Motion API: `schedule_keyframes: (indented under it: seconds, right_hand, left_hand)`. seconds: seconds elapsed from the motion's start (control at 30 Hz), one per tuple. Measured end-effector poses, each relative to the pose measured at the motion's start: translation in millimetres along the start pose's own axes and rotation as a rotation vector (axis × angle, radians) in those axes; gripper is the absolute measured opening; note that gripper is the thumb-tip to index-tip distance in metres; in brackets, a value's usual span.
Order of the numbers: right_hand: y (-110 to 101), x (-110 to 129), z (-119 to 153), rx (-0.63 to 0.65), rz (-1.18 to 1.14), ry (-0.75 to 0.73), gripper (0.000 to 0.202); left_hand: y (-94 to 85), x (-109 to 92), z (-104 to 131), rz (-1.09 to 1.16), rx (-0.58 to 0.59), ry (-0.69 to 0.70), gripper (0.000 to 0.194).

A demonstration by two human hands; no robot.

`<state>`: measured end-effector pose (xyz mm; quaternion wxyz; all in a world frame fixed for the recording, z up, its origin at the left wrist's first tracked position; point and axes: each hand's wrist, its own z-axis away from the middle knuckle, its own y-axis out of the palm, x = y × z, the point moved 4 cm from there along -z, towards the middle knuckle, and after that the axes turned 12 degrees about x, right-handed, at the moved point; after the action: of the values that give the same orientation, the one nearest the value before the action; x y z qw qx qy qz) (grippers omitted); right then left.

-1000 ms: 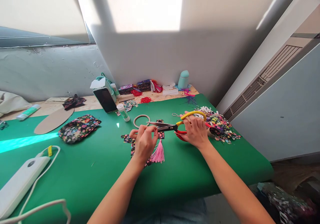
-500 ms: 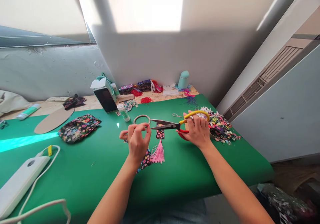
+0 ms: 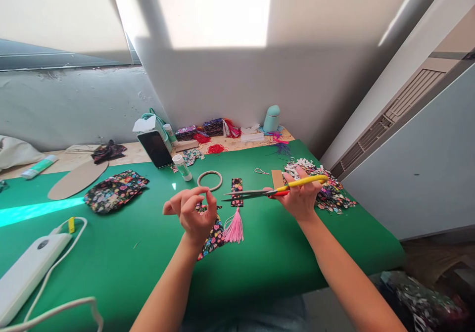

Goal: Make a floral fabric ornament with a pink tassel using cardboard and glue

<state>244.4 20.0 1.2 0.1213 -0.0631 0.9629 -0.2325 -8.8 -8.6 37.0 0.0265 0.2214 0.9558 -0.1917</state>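
My right hand (image 3: 301,193) holds a pair of scissors (image 3: 256,193) with one yellow and one red handle, the blades pointing left and slightly apart. To the left of the blade tips, my left hand (image 3: 196,214) is raised with thumb and forefinger pinched together; whatever is between them is too small to make out. Under the blades lies a floral bookmark strip (image 3: 236,183) with a pink tassel (image 3: 234,227) at its lower end. A piece of black floral fabric (image 3: 213,238) lies partly hidden behind my left hand. Just beyond that hand rests a metal ring (image 3: 210,173).
A heap of fabric snippets (image 3: 334,193) lies at right on the green mat (image 3: 148,272). Glue sticks, including one upright glue stick (image 3: 182,167), and a phone (image 3: 155,149) stand behind. At left are crumpled floral fabric (image 3: 117,192), an oval board (image 3: 77,179) and a corded power bank (image 3: 35,272).
My left hand has moved left and slightly down, away from the scissor tips. My right hand has shifted right and turned the scissors, and their blades are closer together.
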Motion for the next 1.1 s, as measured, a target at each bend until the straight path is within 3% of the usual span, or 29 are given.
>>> schedule_keyframes:
  seconds: [0.1, 0.27, 0.4, 0.5, 0.63, 0.83, 1.0, 1.1]
  right_hand:
    - [4, -3, -3, 0.146, -0.012, 0.065, 0.052]
    - [17, -7, -12, 0.528, -0.149, 0.260, 0.059]
    - [40, -12, -24, 0.920, -0.204, 0.482, 0.053]
    - [64, -11, -36, 1.219, -0.182, 0.533, 0.052]
    - [91, 0, -54, 1.289, -0.178, 0.512, 0.047]
    - [119, 21, -68, 1.322, -0.188, 0.516, 0.048]
    - [131, 30, -71, 1.310, -0.216, 0.503, 0.043]
    - [126, 31, -73, 1.260, -0.233, 0.490, 0.043]
  left_hand:
    - [1.0, -2, 0, 0.020, 0.017, -0.001, 0.034]
    - [3.6, 0, 1, 0.049, 0.037, -0.091, 0.030]
    - [11.9, 6, 5, 0.182, 0.101, -0.268, 0.023]
    - [21.5, 9, 9, 0.330, 0.189, -0.407, 0.018]
    - [31.1, 7, 13, 0.462, 0.286, -0.482, 0.014]
    - [39.5, 6, 18, 0.684, 0.346, -0.614, 0.024]
    - [42.7, 7, 20, 0.871, 0.381, -0.810, 0.031]
    - [48.0, 11, 23, 1.032, 0.402, -0.980, 0.038]
